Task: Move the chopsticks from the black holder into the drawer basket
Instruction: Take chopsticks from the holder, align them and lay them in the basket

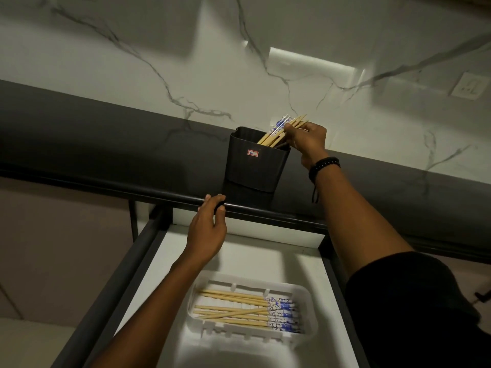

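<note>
A black holder (253, 163) with a small red label stands on the dark counter near its front edge. Several wooden chopsticks with blue-and-white ends (279, 131) lean out of its right side. My right hand (305, 143) is closed around them just above the holder's rim. My left hand (208, 229) rests with its fingers on the counter's front edge, left of the holder, holding nothing. Below, a white basket (305, 296) sits in the open drawer with several chopsticks (239, 309) lying flat in it.
The open drawer (170, 251) has a white floor and dark side rails. A marble wall rises behind the counter (106, 144), with a power socket (469, 87) at the far right. Cabinet fronts lie to the left of the drawer.
</note>
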